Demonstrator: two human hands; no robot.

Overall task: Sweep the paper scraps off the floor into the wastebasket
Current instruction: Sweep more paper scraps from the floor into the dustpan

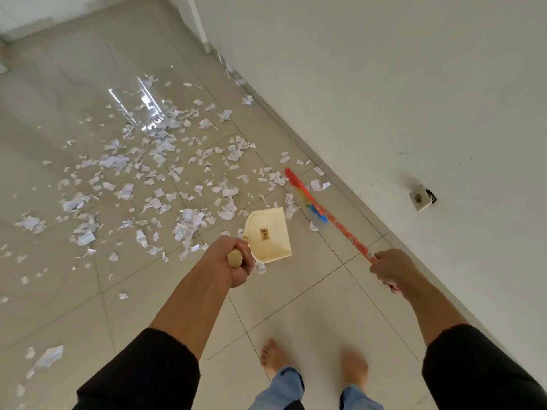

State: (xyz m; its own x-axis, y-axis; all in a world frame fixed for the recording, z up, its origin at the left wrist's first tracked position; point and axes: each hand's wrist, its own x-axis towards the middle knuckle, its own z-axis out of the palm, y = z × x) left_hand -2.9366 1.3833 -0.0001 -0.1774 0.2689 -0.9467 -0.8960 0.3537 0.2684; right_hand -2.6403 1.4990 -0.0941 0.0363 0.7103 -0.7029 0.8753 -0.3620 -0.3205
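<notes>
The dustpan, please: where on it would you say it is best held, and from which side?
Grip the dustpan by its round handle, from above, as the left hand does now. The handle rises toward the person while the open pan points away at the paper scraps, so this hold looks steadiest.

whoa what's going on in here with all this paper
A person is about to sweep. The left hand grips a cream dustpan by its handle; the right hand holds a red broom near the wall. Paper scraps lie scattered across the tiled floor; the dustpan looks empty.
</notes>
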